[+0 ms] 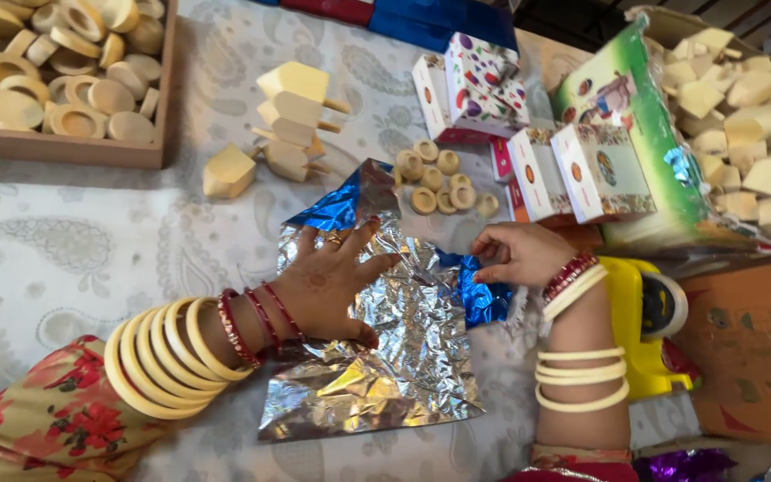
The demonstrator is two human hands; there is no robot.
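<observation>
Fingers of left hand (327,281) splayed flat on foil (385,357) (right hand (515,254) pinching its edge).

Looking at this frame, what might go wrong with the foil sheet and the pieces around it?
The left hand presses flat on the crinkled foil sheet while the right hand pinches its far edge, so the thin foil may tear or crease further. The small wooden rings lie loose just beyond that edge; lifting it might scatter them. The stacked wooden blocks nearby look easy to topple.
</observation>
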